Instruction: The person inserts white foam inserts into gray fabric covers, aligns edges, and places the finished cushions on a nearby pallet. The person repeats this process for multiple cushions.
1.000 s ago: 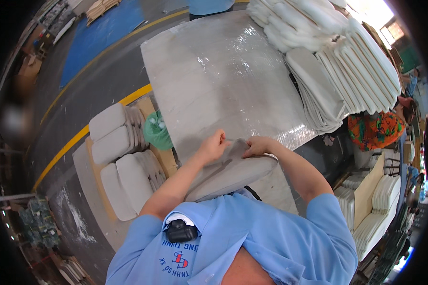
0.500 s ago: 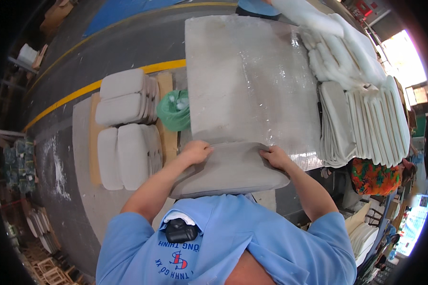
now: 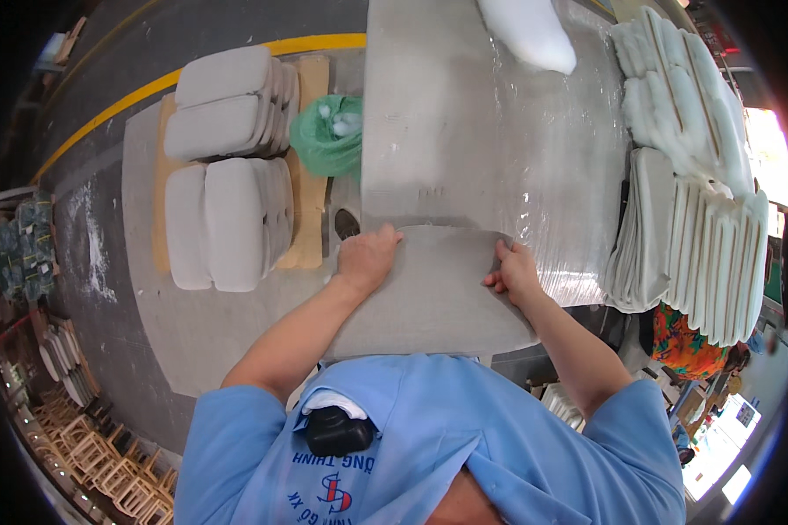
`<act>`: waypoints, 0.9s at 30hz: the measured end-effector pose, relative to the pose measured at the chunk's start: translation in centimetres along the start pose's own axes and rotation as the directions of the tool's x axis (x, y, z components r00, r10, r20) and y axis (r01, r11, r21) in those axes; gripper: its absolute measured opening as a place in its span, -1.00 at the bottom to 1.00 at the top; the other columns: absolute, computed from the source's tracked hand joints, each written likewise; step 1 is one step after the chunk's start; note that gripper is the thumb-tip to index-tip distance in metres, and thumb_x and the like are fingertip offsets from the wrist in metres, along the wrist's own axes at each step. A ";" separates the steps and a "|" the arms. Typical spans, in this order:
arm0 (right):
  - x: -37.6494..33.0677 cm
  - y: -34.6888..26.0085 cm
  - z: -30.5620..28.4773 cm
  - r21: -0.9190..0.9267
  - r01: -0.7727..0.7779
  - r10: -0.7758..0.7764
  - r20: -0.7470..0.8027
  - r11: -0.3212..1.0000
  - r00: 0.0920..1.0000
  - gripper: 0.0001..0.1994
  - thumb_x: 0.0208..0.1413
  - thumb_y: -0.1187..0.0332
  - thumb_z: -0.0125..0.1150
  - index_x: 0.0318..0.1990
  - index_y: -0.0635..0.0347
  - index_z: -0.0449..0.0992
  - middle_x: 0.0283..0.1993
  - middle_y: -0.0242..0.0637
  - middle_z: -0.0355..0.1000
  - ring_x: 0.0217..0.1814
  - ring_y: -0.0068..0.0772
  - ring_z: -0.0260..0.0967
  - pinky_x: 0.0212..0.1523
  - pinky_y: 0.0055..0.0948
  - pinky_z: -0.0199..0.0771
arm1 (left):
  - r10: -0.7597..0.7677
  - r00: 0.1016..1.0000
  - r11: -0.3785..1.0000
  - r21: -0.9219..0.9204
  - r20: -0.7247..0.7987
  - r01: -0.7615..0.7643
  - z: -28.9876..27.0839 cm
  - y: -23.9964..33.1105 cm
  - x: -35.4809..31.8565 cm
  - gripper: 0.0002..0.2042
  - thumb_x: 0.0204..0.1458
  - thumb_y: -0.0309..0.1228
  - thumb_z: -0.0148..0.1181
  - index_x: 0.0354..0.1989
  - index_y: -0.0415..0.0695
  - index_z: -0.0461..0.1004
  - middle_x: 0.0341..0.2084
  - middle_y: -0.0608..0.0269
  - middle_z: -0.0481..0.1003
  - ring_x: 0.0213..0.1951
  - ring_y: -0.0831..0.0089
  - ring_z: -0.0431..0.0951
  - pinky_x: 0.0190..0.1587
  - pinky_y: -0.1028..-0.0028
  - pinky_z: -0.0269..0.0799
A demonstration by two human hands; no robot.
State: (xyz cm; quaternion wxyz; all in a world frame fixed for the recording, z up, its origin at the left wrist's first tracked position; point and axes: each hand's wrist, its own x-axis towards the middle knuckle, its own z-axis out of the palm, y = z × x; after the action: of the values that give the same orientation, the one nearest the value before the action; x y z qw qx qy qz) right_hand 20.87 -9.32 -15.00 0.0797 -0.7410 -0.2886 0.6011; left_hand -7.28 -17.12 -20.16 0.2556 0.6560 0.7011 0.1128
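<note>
A grey fabric-covered seat cushion [image 3: 438, 293] lies between my arms, close against my body. Its far edge overlaps the near side of a grey, plastic-covered worktable [image 3: 438, 131]. My left hand [image 3: 368, 258] is closed on the far left corner of the cushion, thumb side toward the table. At the far right corner, my right hand [image 3: 515, 273] pinches the edge with its fingers curled. The cushion's near edge is partly hidden by my blue shirt.
Left of the table sit stacked grey cushions [image 3: 228, 219] on cardboard, and a green plastic bag [image 3: 328, 136] with white stuffing. At the right are folded grey covers [image 3: 643, 232] and a row of white padded pieces [image 3: 718, 258]. White wadding [image 3: 534, 35] reaches over the table's far side.
The view has shifted, so the table and stacks appear differently placed. The cushion's upper face now shows more flatly, and my right fingers are curled more at its corner.
</note>
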 end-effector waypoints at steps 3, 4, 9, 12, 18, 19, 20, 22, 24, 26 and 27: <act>-0.2 1.0 0.6 -0.073 0.102 -0.107 -0.061 0.992 0.992 -0.63 0.49 0.15 0.02 -0.09 0.39 0.49 -0.39 -0.18 0.53 -0.64 -0.35 0.52 -0.76 -0.43 0.33 | -0.016 0.999 0.999 -0.051 -0.036 0.014 0.7 -0.2 -0.4 -0.66 0.39 -0.14 0.07 -0.36 -0.13 0.41 -0.58 -0.07 0.55 -0.47 -0.14 0.60 -0.41 -0.05 0.45; -0.1 1.3 0.7 -0.103 0.105 -0.113 -0.077 0.989 0.991 -0.63 0.49 0.15 0.02 -0.13 0.38 0.49 -0.44 -0.19 0.51 -0.65 -0.35 0.51 -0.75 -0.43 0.33 | -0.011 0.998 0.998 -0.069 -0.056 0.007 0.9 -0.4 -0.6 -0.66 0.40 -0.14 0.06 -0.36 -0.13 0.41 -0.59 -0.07 0.54 -0.48 -0.14 0.59 -0.42 -0.05 0.45; 0.5 1.3 1.2 -0.224 0.126 -0.157 -0.129 0.966 0.979 -0.63 0.48 0.15 0.03 -0.16 0.37 0.47 -0.52 -0.21 0.47 -0.69 -0.34 0.48 -0.76 -0.40 0.31 | -0.056 0.998 0.997 -0.045 -0.012 0.055 1.4 -0.6 -0.5 -0.66 0.40 -0.10 0.03 -0.28 -0.12 0.43 -0.53 -0.06 0.58 -0.40 -0.16 0.62 -0.34 -0.08 0.47; 1.3 1.2 0.6 -0.141 0.134 -0.146 -0.079 0.981 0.986 -0.62 0.48 0.13 0.04 -0.08 0.37 0.47 -0.47 -0.22 0.47 -0.69 -0.37 0.46 -0.77 -0.42 0.26 | -0.040 0.994 0.997 -0.058 0.098 0.046 -0.1 -0.6 0.5 -0.64 0.40 -0.08 0.00 -0.24 -0.15 0.45 -0.46 -0.10 0.61 -0.30 -0.20 0.63 -0.23 -0.11 0.48; 1.0 0.7 0.1 -0.086 0.164 -0.168 -0.036 0.983 0.985 -0.61 0.47 0.10 0.04 -0.11 0.35 0.49 -0.47 -0.22 0.47 -0.68 -0.38 0.47 -0.75 -0.40 0.29 | -0.026 0.979 0.990 -0.132 0.203 0.054 -3.1 -4.3 -3.0 -0.59 0.38 -0.02 0.04 -0.28 -0.16 0.46 -0.40 -0.10 0.61 -0.25 -0.23 0.61 -0.16 -0.12 0.43; 1.0 0.5 0.1 -0.110 0.161 -0.167 -0.041 0.981 0.985 -0.61 0.47 0.10 0.05 -0.12 0.35 0.50 -0.50 -0.23 0.46 -0.68 -0.36 0.48 -0.73 -0.37 0.31 | -0.056 0.973 0.987 -0.137 0.226 0.088 -3.0 -4.9 -3.4 -0.58 0.37 -0.01 0.05 -0.30 -0.16 0.46 -0.41 -0.09 0.61 -0.27 -0.23 0.61 -0.19 -0.12 0.43; 1.0 0.3 0.2 -0.139 0.156 -0.164 -0.046 0.978 0.985 -0.60 0.47 0.09 0.06 -0.13 0.35 0.50 -0.52 -0.23 0.45 -0.67 -0.34 0.50 -0.72 -0.34 0.34 | -0.079 0.978 0.985 -0.134 0.194 0.106 -2.7 -4.8 -3.5 -0.58 0.37 -0.02 0.05 -0.31 -0.16 0.47 -0.41 -0.11 0.60 -0.26 -0.23 0.59 -0.20 -0.11 0.42; 0.8 0.2 0.5 -0.141 0.140 -0.151 -0.069 0.980 0.986 -0.61 0.47 0.10 0.06 -0.13 0.34 0.50 -0.52 -0.26 0.44 -0.70 -0.40 0.45 -0.74 -0.40 0.29 | -0.127 0.983 0.981 -0.129 0.130 0.143 -2.2 -4.4 -3.4 -0.58 0.38 -0.04 0.07 -0.34 -0.18 0.48 -0.40 -0.15 0.57 -0.25 -0.23 0.57 -0.21 -0.08 0.39; 0.9 0.5 0.8 -0.163 0.148 -0.163 -0.086 0.975 0.983 -0.61 0.47 0.10 0.06 -0.16 0.33 0.50 -0.55 -0.27 0.42 -0.71 -0.42 0.42 -0.74 -0.42 0.26 | -0.133 0.989 0.986 -0.088 0.072 0.139 -1.8 -4.5 -3.4 -0.58 0.38 -0.04 0.07 -0.35 -0.17 0.48 -0.41 -0.15 0.56 -0.28 -0.24 0.56 -0.24 -0.07 0.39; 1.0 1.0 1.0 -0.195 0.188 -0.211 -0.103 0.963 0.972 -0.61 0.46 0.11 0.07 -0.21 0.33 0.52 -0.61 -0.28 0.39 -0.72 -0.42 0.40 -0.73 -0.38 0.27 | -0.128 0.992 0.989 -0.078 0.016 0.129 -1.4 -4.6 -3.5 -0.58 0.38 -0.03 0.07 -0.36 -0.15 0.49 -0.42 -0.14 0.56 -0.30 -0.25 0.55 -0.27 -0.07 0.39; 1.2 1.2 1.2 -0.215 0.188 -0.218 -0.125 0.958 0.968 -0.61 0.45 0.11 0.07 -0.24 0.32 0.52 -0.63 -0.28 0.38 -0.72 -0.42 0.40 -0.72 -0.35 0.28 | -0.120 0.993 0.989 -0.089 -0.010 0.118 -1.3 -4.5 -3.6 -0.58 0.38 -0.03 0.07 -0.37 -0.15 0.49 -0.43 -0.13 0.56 -0.31 -0.25 0.55 -0.28 -0.07 0.39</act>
State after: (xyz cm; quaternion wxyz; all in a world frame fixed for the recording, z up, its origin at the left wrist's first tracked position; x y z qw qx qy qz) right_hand 20.26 -9.91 -16.89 0.0867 -0.7539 -0.4160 0.5011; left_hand -11.83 -20.88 -20.55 0.2854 0.6001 0.7352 0.1334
